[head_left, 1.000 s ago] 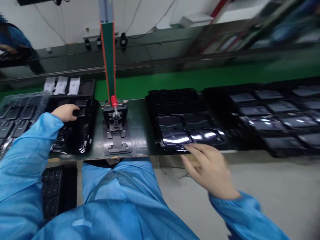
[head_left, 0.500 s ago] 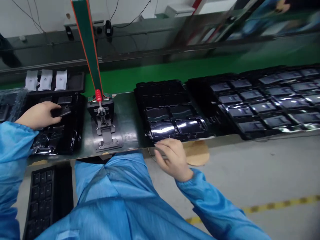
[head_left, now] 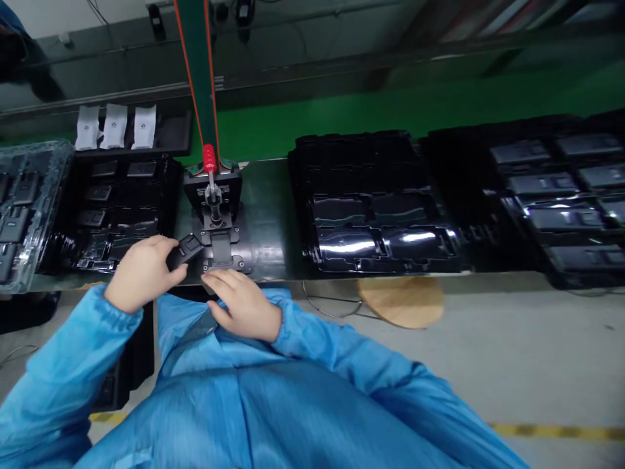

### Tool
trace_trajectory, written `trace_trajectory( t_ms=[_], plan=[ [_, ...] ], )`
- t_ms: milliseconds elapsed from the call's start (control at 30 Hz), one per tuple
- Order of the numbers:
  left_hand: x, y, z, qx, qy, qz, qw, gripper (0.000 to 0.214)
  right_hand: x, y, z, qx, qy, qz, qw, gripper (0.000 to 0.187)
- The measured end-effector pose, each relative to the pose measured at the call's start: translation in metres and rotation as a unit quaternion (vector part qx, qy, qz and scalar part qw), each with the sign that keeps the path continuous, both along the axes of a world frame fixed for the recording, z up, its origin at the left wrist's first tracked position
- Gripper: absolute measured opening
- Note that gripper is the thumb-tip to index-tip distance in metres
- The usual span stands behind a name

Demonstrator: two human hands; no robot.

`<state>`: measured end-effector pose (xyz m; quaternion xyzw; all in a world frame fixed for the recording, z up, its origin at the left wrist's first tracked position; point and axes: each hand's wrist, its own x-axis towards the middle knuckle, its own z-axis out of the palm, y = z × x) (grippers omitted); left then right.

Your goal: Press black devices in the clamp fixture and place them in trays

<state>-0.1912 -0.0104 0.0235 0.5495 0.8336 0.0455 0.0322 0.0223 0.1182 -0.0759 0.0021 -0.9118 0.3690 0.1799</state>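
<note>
My left hand [head_left: 146, 270] grips a small black rectangular plastic case [head_left: 188, 249] between thumb and fingers, just left of the clamp fixture's base. The toggle-clamp fixture [head_left: 221, 244] is a dark metal plate with a red handle [head_left: 209, 156] standing upright. My right hand [head_left: 243, 303] is by the front of this fixture, thumb apart from the fingers, with no object visible in it. Behind my left hand is a black tray [head_left: 166, 215] with several similar black cases in its pockets.
Clear plastic trays [head_left: 46, 260] with black cases stand at far left. Three white packets [head_left: 116, 127] lie in a dark tray at the back. To the right are stacked glossy black trays [head_left: 390, 215] and more trays of cases [head_left: 551, 182]. A round wooden stool [head_left: 405, 303] stands below the table edge.
My left hand has brought the black case from the tray rightward and nearer to the fixture. My right hand has moved left to the fixture's front. The view has shifted.
</note>
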Motion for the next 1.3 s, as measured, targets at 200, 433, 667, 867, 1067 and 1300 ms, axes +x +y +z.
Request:
trace_trajectory(
  t_ms=[200, 433, 667, 867, 1067, 1300],
  plan=[
    [0.037, 0.022, -0.039, 0.038, -0.037, 0.042, 0.998, 0.041, -0.009, 0.005, -0.001, -0.041, -0.093, -0.058, 0.993, 0.064],
    [0.048, 0.040, -0.061, 0.060, -0.064, 0.082, 0.993, 0.041, -0.010, 0.018, 0.003, -0.028, -0.161, -0.101, 0.981, 0.066],
    [0.049, 0.044, -0.068, 0.086, -0.144, 0.087, 0.982, 0.040, -0.016, 0.040, 0.011, 0.019, -0.199, -0.110, 0.974, 0.065],
    [0.051, 0.043, -0.083, 0.097, -0.147, 0.061, 0.983, 0.039, -0.016, 0.049, 0.008, 0.064, -0.224, -0.104, 0.967, 0.064],
    [0.050, 0.040, -0.090, 0.091, -0.134, 0.052, 0.985, 0.044, -0.014, 0.051, 0.005, 0.079, -0.233, -0.107, 0.963, 0.059],
    [0.045, 0.037, -0.102, 0.097, -0.142, 0.042, 0.984, 0.050, -0.017, 0.053, 0.005, 0.100, -0.233, -0.110, 0.961, 0.054]
  ],
)
